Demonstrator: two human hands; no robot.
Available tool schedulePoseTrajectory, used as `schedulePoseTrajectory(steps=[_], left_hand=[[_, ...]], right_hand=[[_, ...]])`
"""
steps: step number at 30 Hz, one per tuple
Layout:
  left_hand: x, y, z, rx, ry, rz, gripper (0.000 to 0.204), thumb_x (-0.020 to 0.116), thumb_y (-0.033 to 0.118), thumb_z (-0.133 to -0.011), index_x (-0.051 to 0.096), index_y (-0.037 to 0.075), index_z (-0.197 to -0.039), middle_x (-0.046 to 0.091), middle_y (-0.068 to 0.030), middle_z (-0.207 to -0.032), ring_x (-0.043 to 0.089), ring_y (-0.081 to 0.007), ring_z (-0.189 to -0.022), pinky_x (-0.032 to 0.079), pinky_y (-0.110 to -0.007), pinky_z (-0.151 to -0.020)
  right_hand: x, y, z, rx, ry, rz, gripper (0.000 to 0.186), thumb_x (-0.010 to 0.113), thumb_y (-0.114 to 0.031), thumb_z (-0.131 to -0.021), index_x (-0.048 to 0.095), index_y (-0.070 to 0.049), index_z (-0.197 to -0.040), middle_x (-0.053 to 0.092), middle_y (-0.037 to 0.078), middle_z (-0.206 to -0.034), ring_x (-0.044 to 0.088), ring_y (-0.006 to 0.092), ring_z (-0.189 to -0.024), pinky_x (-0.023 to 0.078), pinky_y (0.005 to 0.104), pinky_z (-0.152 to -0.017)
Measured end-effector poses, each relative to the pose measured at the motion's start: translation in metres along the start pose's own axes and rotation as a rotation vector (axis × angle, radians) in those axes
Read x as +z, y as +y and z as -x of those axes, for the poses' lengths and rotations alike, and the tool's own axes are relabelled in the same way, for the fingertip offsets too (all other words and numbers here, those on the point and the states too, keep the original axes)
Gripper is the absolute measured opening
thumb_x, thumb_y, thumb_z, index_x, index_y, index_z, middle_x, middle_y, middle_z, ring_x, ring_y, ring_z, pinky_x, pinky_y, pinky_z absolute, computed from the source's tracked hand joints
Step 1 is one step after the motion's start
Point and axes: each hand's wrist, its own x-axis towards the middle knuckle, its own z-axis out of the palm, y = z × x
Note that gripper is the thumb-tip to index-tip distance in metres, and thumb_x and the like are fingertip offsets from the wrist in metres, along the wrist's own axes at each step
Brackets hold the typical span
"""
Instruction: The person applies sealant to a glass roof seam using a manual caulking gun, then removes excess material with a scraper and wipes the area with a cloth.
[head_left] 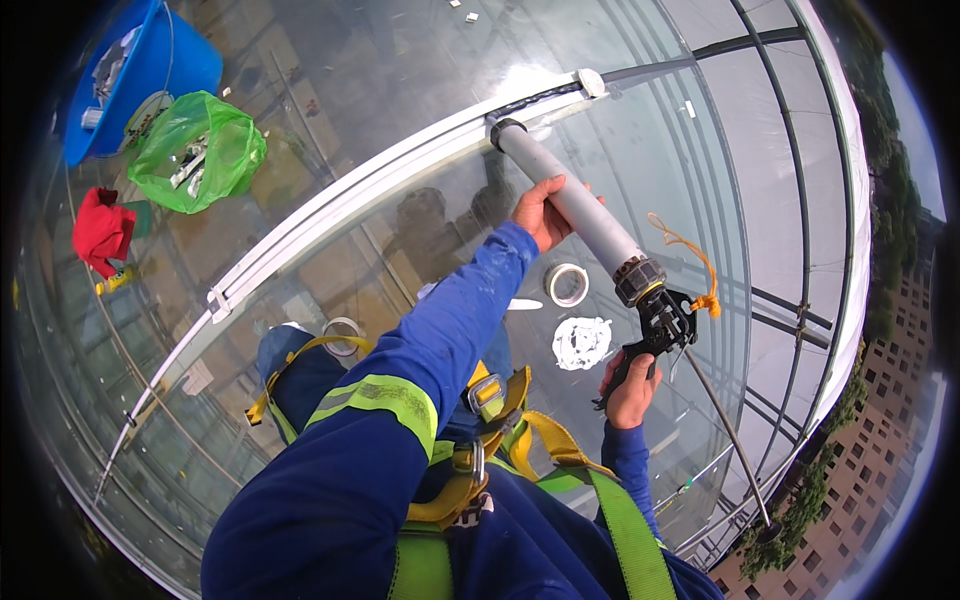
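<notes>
A caulking gun [585,205] with a long grey barrel lies slanted across the view. My left hand [543,213] is wrapped around the barrel, while my right hand [630,390] grips its black handle and trigger. The gun's front end meets a white strip [390,172] at a dark bead of sealant [535,101] near the strip's right end; the nozzle tip is too small to make out. An orange cord loop [706,300] is tied near the handle, and the metal plunger rod [732,440] sticks out behind.
Rolls of tape [567,285] and a white-smeared patch [582,343] are on the glass surface [440,60] beside me. At the upper left are a blue bucket [190,55], a green plastic bag [235,150] and a red cloth [100,228]. Yellow harness straps [555,440] cross my body. A building stands beyond the right edge.
</notes>
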Motion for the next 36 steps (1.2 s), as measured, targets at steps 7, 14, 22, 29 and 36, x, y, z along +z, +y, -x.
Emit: schedulePoseTrajectory(steps=[7, 14, 22, 29, 36], left_hand=[[-0.006, 0.004, 0.026, 0.030, 0.035, -0.017, 0.061, 0.072, 0.026, -0.085, 0.040, -0.001, -0.129, 0.060, -0.0170, -0.120, 0.059, -0.0443, -0.120, 0.043, -0.058, -0.110], [-0.018, 0.010, 0.048, 0.060, 0.027, -0.016, 0.059, 0.074, 0.027, -0.085, 0.043, -0.001, -0.127, 0.061, -0.0165, -0.120, 0.061, -0.0430, -0.119, 0.045, -0.057, -0.108], [-0.022, 0.016, 0.081, 0.098, 0.023, 0.001, 0.056, 0.073, 0.027, -0.085, 0.046, -0.001, -0.125, 0.062, -0.0161, -0.119, 0.060, -0.0419, -0.120, 0.044, -0.057, -0.109], [-0.037, 0.025, 0.108, 0.130, 0.030, 0.018, 0.055, 0.074, 0.027, -0.085, 0.046, 0.000, -0.125, 0.063, -0.0182, -0.118, 0.062, -0.0392, -0.116, 0.047, -0.055, -0.106], [-0.051, 0.028, 0.129, 0.194, 0.090, -0.028, 0.052, 0.076, 0.029, -0.087, 0.050, 0.003, -0.124, 0.063, -0.0168, -0.118, 0.062, -0.0374, -0.116, 0.047, -0.052, -0.105]], right_hand=[[0.010, 0.007, 0.012, -0.121, -0.061, -0.217, 0.069, 0.046, -0.065, -0.098, 0.060, 0.002, -0.098, 0.062, 0.010, -0.072, 0.061, 0.0198, -0.059, 0.050, 0.0321, -0.054], [0.022, 0.015, 0.025, -0.094, -0.127, -0.184, 0.071, 0.043, -0.067, -0.098, 0.057, 0.003, -0.099, 0.061, 0.012, -0.074, 0.061, 0.0212, -0.060, 0.051, 0.0334, -0.055], [0.028, 0.018, 0.046, -0.103, -0.154, -0.133, 0.070, 0.047, -0.066, -0.097, 0.057, 0.003, -0.100, 0.062, 0.012, -0.074, 0.061, 0.0214, -0.061, 0.051, 0.0353, -0.056], [0.018, 0.020, 0.056, -0.119, -0.243, -0.037, 0.067, 0.050, -0.064, -0.096, 0.058, 0.002, -0.093, 0.059, 0.008, -0.066, 0.056, 0.0179, -0.051, 0.046, 0.0316, -0.047], [0.031, 0.023, 0.066, -0.116, -0.395, -0.250, 0.082, 0.054, -0.068, -0.092, 0.052, 0.008, -0.121, 0.063, 0.017, -0.103, 0.067, 0.0288, -0.092, 0.057, 0.0461, -0.082]])
